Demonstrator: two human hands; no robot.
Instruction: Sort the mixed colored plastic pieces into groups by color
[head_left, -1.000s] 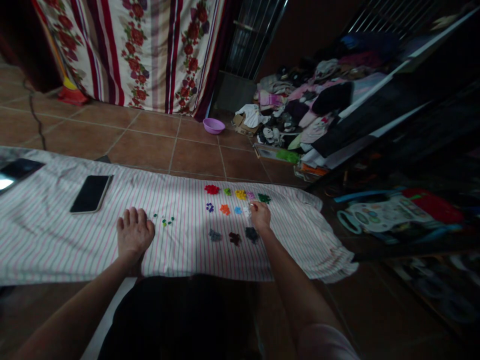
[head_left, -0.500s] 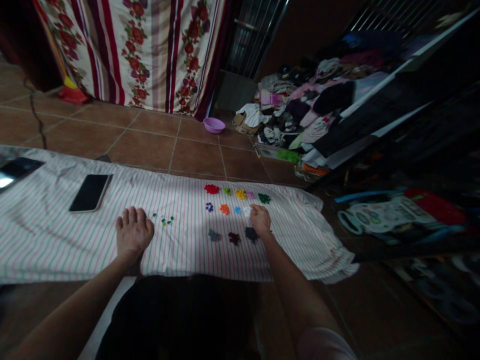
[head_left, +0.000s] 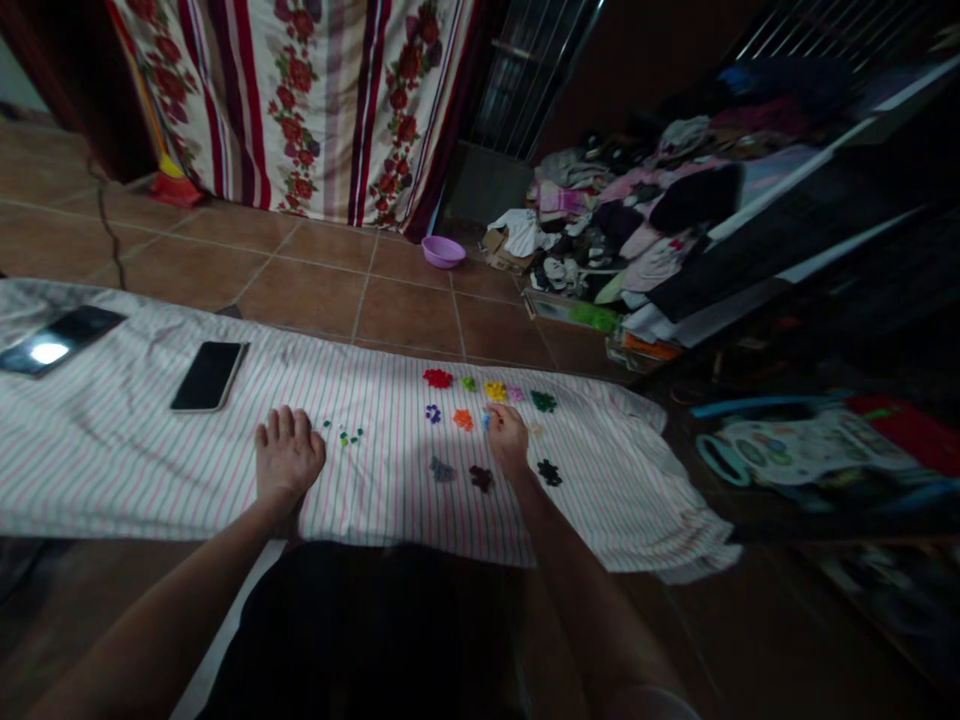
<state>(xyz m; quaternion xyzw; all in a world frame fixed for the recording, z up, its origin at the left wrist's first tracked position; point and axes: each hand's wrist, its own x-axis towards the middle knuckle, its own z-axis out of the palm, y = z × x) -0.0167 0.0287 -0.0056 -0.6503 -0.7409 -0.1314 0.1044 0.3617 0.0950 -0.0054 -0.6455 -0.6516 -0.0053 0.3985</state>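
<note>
My left hand (head_left: 290, 452) lies flat on the striped cloth (head_left: 375, 500), palm down, fingers spread. Just to its right are a few scattered small green pieces (head_left: 345, 438). With fingertips pinched together, my right hand (head_left: 510, 434) is at the light-blue pile (head_left: 486, 421), partly covering it. Whatever is in that pinch is too small to make out. Around it lie little piles of tiny pieces: orange (head_left: 463, 420), purple (head_left: 433, 413), red (head_left: 437, 378), yellow (head_left: 496, 391), pink (head_left: 515, 394), dark green (head_left: 544, 401), grey (head_left: 442, 469), brown (head_left: 481, 478) and black (head_left: 550, 472).
A phone (head_left: 209, 376) and a dark shiny tablet-like device (head_left: 64, 338) rest on the cloth at left. Beyond it, a purple basin (head_left: 443, 252) stands on the tiled floor. Heaped clothes (head_left: 600, 215) fill the back right, near a floral curtain (head_left: 330, 110).
My right hand has shifted left from the white pile to the light-blue one, uncovering the black pile. My left hand stays flat in place, while the whole view has swung slightly.
</note>
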